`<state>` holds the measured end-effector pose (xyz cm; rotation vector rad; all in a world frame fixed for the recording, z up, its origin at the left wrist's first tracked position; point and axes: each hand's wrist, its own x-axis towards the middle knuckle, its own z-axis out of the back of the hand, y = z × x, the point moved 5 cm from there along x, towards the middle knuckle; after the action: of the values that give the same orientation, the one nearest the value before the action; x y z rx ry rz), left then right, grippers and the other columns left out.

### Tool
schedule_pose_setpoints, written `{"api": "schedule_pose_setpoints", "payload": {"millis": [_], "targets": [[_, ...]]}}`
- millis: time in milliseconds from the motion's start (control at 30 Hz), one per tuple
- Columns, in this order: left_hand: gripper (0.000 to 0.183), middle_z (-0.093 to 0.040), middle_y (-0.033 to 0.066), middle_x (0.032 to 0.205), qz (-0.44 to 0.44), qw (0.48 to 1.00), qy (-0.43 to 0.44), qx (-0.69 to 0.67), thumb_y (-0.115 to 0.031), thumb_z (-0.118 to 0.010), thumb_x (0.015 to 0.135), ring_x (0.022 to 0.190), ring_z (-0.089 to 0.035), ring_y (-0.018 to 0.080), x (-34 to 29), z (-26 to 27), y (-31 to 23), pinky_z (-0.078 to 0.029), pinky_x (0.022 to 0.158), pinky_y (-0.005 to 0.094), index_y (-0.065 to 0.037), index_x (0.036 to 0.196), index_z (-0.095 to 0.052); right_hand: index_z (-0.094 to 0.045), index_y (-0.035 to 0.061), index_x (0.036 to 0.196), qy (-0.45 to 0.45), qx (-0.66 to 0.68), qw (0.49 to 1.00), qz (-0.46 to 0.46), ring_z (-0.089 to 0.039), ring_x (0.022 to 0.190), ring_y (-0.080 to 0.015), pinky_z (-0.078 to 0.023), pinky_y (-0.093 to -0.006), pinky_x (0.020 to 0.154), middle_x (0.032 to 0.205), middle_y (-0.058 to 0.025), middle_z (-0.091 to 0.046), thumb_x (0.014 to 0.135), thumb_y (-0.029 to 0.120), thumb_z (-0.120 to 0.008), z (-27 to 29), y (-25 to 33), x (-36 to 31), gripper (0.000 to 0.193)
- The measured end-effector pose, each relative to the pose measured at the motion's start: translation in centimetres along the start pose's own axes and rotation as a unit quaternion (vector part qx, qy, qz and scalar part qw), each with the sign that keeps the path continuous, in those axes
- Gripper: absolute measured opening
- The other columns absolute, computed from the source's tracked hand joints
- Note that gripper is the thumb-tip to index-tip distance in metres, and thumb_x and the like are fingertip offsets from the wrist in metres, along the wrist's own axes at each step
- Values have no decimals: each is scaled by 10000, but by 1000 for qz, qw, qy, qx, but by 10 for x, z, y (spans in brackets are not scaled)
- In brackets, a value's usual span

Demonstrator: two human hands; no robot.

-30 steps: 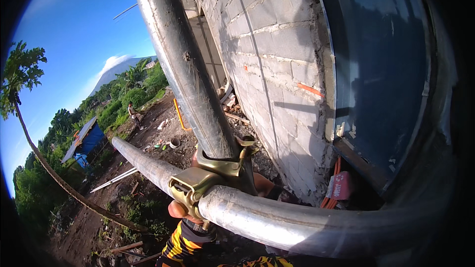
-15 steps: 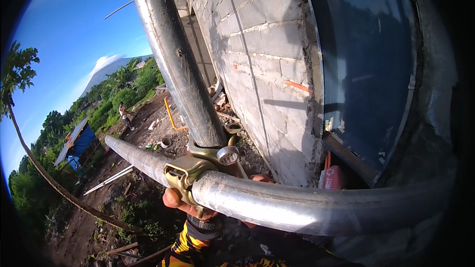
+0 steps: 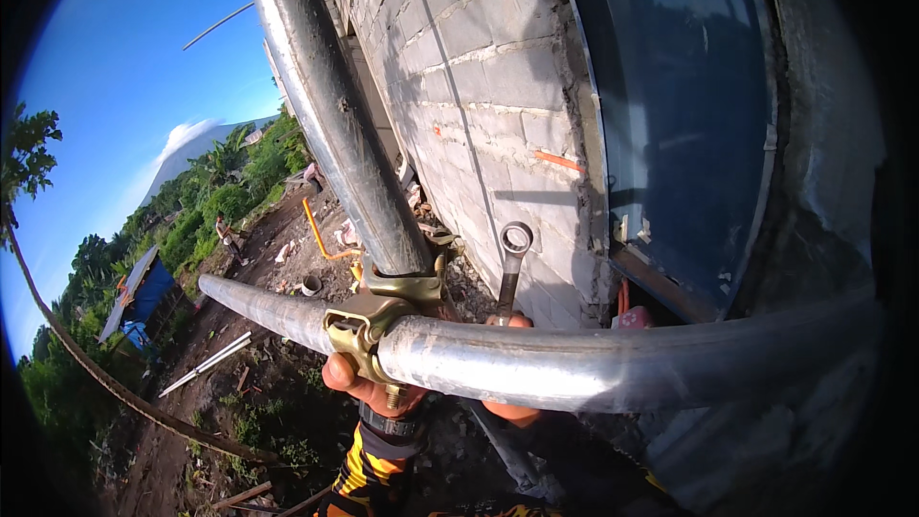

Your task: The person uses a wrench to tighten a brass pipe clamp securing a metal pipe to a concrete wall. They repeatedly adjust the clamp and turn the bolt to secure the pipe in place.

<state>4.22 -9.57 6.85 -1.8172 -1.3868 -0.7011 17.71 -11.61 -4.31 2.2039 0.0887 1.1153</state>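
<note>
A brass-coloured scaffold coupler (image 3: 369, 330) joins an upright steel pipe (image 3: 335, 115) to a level steel pipe (image 3: 574, 364) that crosses in front of me. From below, my left hand (image 3: 369, 388) has its fingers closed on the coupler, beside its lower bolt. Mostly behind the level pipe, my right hand (image 3: 517, 413) is closed around a ring spanner (image 3: 507, 289). The spanner points upward, its ring end apart from the coupler; the pipe hides most of that hand.
A grey block wall (image 3: 479, 105) rises beyond the upright pipe, with a dark blue panel (image 3: 684, 134) at right. Rubble and a bent orange pipe (image 3: 318, 230) lie below. A person (image 3: 228, 239) stands far off left, near a blue-walled shed (image 3: 144, 297).
The spanner's ring end has come away from the coupler's upper bolt, moving right and up to stand upright. My left hand stays on the coupler. The view has shifted slightly.
</note>
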Motion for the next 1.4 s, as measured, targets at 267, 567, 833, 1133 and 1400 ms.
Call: {"api": "schedule_pose_setpoints", "payload": {"millis": [267,567,833,1133,1400], "targets": [[740,-618,147,1260,2,1000,4,24,-605,-616,838,1104,-625,332,-2,14,-9,-512,962,527,-93,1361,-508,-520,-42,1305,334,325,843,-270,-392,465,-52,-314,-219,430,689,0,-533,991,230,-591,-29,25,140,421],[737,-609,149,1268,28,994,27,106,-601,-614,841,1110,-621,330,13,26,-19,-509,965,525,-95,1365,-499,-522,-7,1312,374,384,823,-189,-636,817,-132,-516,-246,657,1061,-102,-664,1009,220,-509,-62,18,147,379],[735,-601,151,1276,31,990,26,135,-597,-612,843,1116,-617,329,6,24,-19,-507,969,523,-96,1367,-491,-546,5,1180,410,299,833,-220,-505,654,-89,-405,-228,537,860,-46,-559,991,417,-425,-91,17,106,469],[733,-592,153,1284,38,991,22,129,-593,-610,846,1122,-612,327,5,44,-20,-504,972,521,-98,1371,-483,-573,19,1031,430,24,865,-257,-356,471,-40,-281,-208,402,634,18,-440,972,640,-330,-21,22,147,670],[731,-583,154,1291,77,991,42,98,-590,-608,848,1127,-608,326,-3,25,-27,-502,976,519,-99,1373,-475,-560,56,847,391,16,890,-235,-403,530,-43,-330,-213,481,630,28,-450,1010,458,-514,10,26,145,436]]}}
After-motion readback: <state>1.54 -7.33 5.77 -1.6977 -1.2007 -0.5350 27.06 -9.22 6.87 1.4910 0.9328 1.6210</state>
